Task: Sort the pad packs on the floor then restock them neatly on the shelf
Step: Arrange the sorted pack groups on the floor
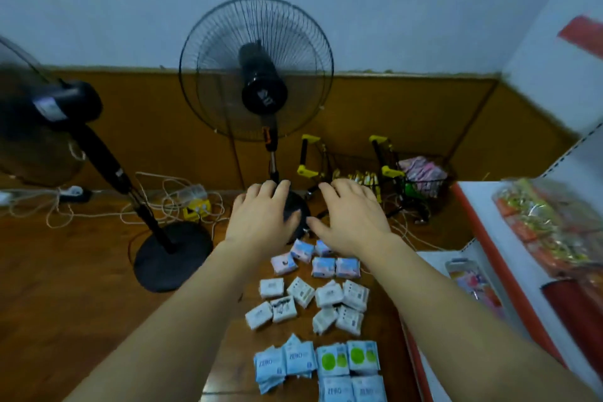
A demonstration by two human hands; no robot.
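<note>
Two hands hover palm-down at mid-frame, fingers spread, grasping nothing: left hand [261,219], then right hand [352,215]. Below them, lower centre of the frame, the pad packs [313,300] lie grouped on the wooden floor [81,287]. They look light, soft and crinkly; pinch each across its flat sides. The shelf [483,206] runs along the right edge.

Pad packs [316,310] left of shelf [483,258]

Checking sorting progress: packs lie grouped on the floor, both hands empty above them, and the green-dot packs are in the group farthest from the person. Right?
Not quite. The head view shows the green-dot packs nearest the person; the pink-and-blue packs lie farthest. Left hand and right hand are empty.
</note>
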